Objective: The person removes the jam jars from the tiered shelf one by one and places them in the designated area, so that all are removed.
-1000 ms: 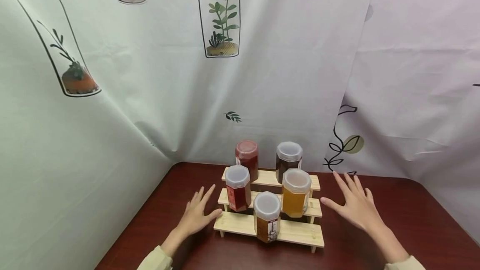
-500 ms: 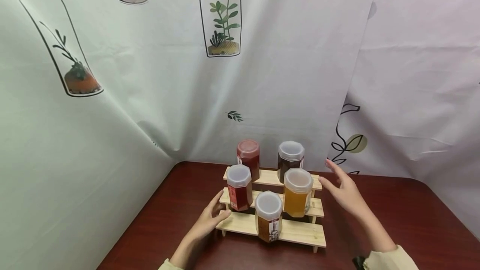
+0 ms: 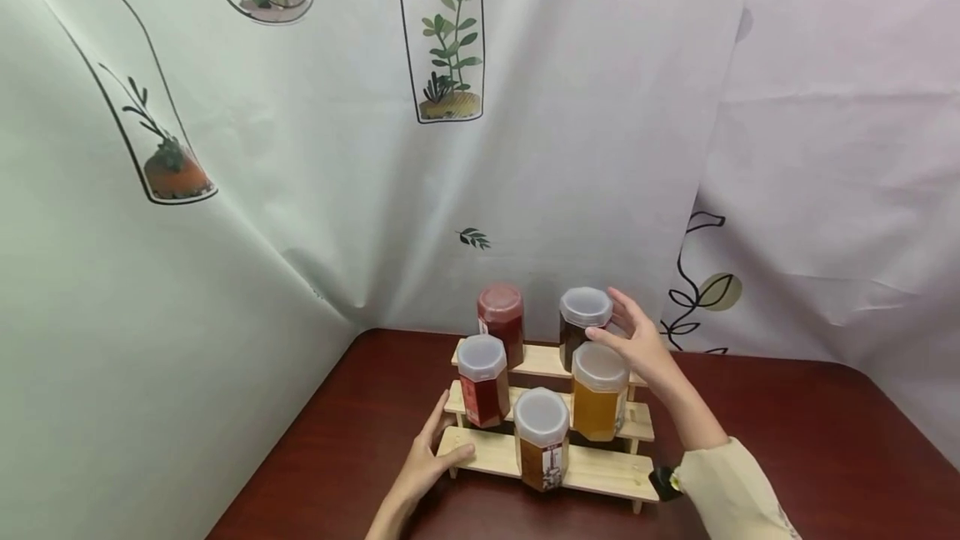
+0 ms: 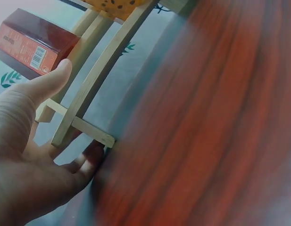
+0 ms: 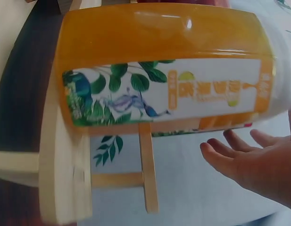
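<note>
A three-tier wooden rack (image 3: pixel 600 469) stands on a dark red table (image 3: pixel 787 440). On the top tier are a red jar (image 3: pixel 500 319) and a dark jar (image 3: pixel 577 340). A red hexagonal jar (image 3: pixel 482 382) and an orange jar (image 3: pixel 596 407) share the middle tier, and an amber jar (image 3: pixel 542 440) stands on the bottom one. My left hand (image 3: pixel 442 452) rests against the rack's left end, thumb on the bottom slat. My right hand (image 3: pixel 626 332) reaches beside the dark jar's lid with its fingers extended. The right wrist view shows those fingers (image 5: pixel 230 157) straight, beyond the orange jar (image 5: pixel 164 66).
Printed plant-pattern sheets (image 3: pixel 375 190) hang close behind and to the left of the table. Bare tabletop (image 3: pixel 825 457) lies right of the rack and in front of it. In the left wrist view the red hexagonal jar (image 4: pixel 34 44) sits above the rack's leg (image 4: pixel 88 80).
My right hand has moved left and up from beside the rack to the dark jar on the top tier. My left hand has slid in against the rack's left end.
</note>
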The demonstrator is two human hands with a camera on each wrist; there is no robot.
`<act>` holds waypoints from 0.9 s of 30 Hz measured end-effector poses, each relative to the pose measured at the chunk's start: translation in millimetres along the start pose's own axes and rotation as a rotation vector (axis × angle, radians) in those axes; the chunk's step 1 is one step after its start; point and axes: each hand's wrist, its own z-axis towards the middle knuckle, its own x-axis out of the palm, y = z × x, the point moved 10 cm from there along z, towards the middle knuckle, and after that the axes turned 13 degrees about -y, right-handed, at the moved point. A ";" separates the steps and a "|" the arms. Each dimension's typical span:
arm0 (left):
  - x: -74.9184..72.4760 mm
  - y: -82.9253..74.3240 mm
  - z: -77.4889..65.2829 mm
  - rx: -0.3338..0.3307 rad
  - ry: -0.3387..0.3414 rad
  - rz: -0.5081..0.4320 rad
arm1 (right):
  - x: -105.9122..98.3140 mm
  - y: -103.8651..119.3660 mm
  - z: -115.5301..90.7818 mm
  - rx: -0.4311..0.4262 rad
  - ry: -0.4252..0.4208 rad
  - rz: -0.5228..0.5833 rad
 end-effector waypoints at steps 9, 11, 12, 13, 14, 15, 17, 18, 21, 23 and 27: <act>2.4 14.4 -7.9 0.017 0.017 -0.046 | 11.8 -14.3 10.1 0.080 0.045 0.016; 1.5 16.2 -8.6 0.009 0.031 -0.054 | 12.1 -17.4 11.6 0.102 0.043 0.017; 1.1 17.0 -8.9 0.005 0.038 -0.054 | 12.1 -18.9 12.1 0.112 0.041 0.016; 0.8 17.2 -9.2 0.007 0.047 -0.052 | 11.8 -20.3 12.6 0.122 0.038 0.012; 0.4 17.6 -9.2 0.004 0.052 -0.052 | 11.7 -21.4 13.1 0.130 0.036 0.010; -0.3 17.5 -8.9 0.005 0.053 -0.051 | 11.4 -22.1 13.7 0.134 0.032 0.007; -1.6 16.5 -7.6 0.010 0.052 -0.057 | 10.7 -21.7 14.9 0.132 0.024 -0.001; -2.3 15.0 -6.9 0.023 0.050 -0.058 | 10.3 -21.1 15.5 0.130 0.019 0.000; -3.7 13.4 -4.4 0.027 0.042 -0.073 | 8.0 -19.1 17.3 0.116 -0.002 -0.007; -3.2 13.4 -3.7 0.026 0.048 -0.076 | 5.9 -18.9 17.9 0.115 -0.020 -0.005; -2.2 15.1 -3.5 0.009 0.055 -0.089 | 4.0 -20.6 18.2 0.123 -0.031 -0.010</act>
